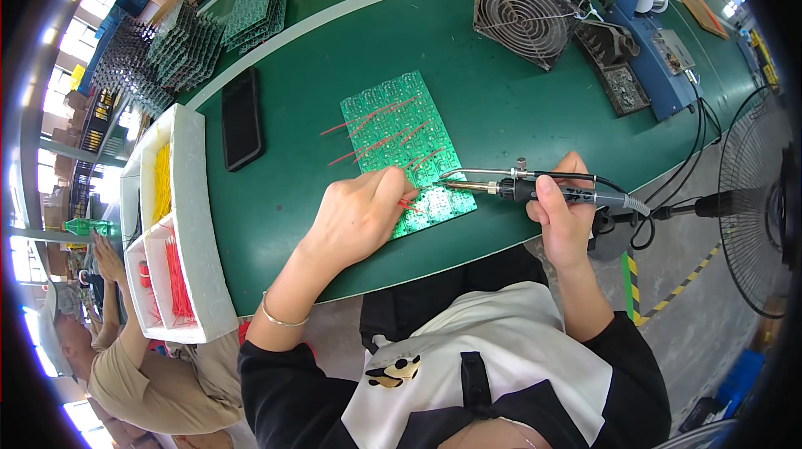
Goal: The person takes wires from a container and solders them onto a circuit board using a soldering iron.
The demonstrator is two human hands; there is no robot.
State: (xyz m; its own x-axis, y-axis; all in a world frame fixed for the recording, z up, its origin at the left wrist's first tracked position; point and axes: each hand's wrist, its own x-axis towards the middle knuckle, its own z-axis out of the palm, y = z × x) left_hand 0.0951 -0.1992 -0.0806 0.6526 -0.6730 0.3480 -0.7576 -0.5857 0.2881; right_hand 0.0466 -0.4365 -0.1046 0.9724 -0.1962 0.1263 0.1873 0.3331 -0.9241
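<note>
A green circuit board panel (393,115) lies flat on the green table, with several thin red wires (380,146) standing out from it toward the left. My right hand (564,207) grips a soldering iron (510,188) by its dark handle; a thin metal feed tube runs along its top. The iron's tip is at the board's near part. My left hand (359,211) is over the board's near left edge, fingers pinched on a short red wire (409,205) close to the tip. Whether the tip touches the board I cannot tell.
On the left are a black phone (242,119) and a white foam box (213,282) of yellow and red wires. At the back stand a dusty fan (526,15), a blue solder feeder (647,52) and stacked boards (255,10). A co-worker's hand (109,258) shows far left.
</note>
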